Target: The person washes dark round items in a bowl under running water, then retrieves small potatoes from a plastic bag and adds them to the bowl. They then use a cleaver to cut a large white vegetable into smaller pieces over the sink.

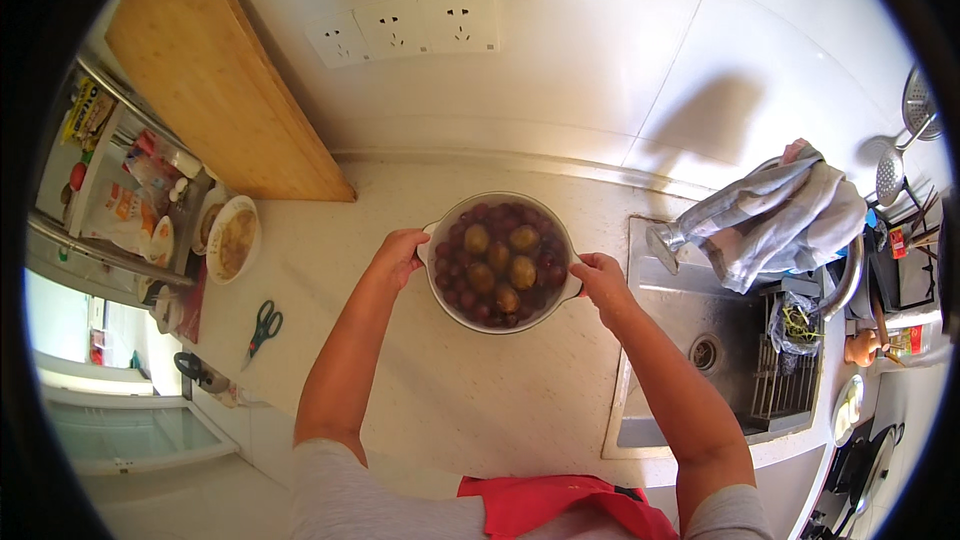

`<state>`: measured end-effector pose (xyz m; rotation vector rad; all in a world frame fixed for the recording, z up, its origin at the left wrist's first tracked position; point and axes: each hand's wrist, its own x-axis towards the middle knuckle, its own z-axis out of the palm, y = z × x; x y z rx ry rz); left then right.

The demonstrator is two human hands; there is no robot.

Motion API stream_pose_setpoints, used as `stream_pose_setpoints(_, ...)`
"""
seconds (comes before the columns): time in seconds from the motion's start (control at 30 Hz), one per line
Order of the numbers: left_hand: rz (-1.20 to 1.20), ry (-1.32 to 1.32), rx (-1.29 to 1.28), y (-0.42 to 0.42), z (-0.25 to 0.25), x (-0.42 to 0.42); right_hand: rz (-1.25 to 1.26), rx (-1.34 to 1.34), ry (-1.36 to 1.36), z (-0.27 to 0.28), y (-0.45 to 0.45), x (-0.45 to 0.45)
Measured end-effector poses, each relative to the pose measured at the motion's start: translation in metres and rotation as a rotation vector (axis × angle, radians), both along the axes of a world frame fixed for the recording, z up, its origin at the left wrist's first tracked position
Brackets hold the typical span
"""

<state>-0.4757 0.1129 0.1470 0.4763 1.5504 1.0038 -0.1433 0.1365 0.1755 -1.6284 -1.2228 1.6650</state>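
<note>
A round pale two-handled pot [433, 298] is centred in front of me over the counter. My left hand [403, 256] grips its left handle. The opposite handle is in my right hand [600, 281], with the thumb over the top. Dark red grapes [457, 292] fill the pot, apparently in water. Several larger greenish-brown oval fruits [523, 240] lie among them; I cannot tell their exact kind. Whether the pot's base touches the counter is hidden.
At right is a steel sink [660, 345] with a drying rack [780, 382] and a cloth [780, 210] draped over the faucet. Left are scissors [264, 330], a white bowl of food [234, 240] and a leaning wooden board [225, 82]. The counter [465, 397] runs between.
</note>
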Motion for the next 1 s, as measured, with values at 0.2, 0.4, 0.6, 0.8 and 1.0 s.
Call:
stream_pose_setpoints(0.2, -0.023, -0.016, 0.013, 0.006, -0.002, -0.002, -0.034, 0.002, 0.032, -0.015, 0.002, -0.003)
stream_pose_setpoints(0.4, -0.005, 0.012, 0.013, 0.004, 0.001, 0.000, -0.046, 0.002, 0.050, -0.011, -0.001, -0.004)
stream_pose_setpoints(0.6, 0.052, -0.059, 0.071, 0.000, 0.002, 0.007, -0.070, 0.002, 0.095, -0.010, -0.004, -0.004)
stream_pose_setpoints(0.8, 0.093, 0.021, 0.055, -0.006, 0.003, 0.012, -0.112, 0.101, 0.076, -0.041, -0.012, 0.016)
stream_pose_setpoints(1.0, 0.360, 0.465, 0.401, -0.054, 0.007, 0.060, -0.139, 0.241, 0.071, -0.031, -0.091, 0.078)
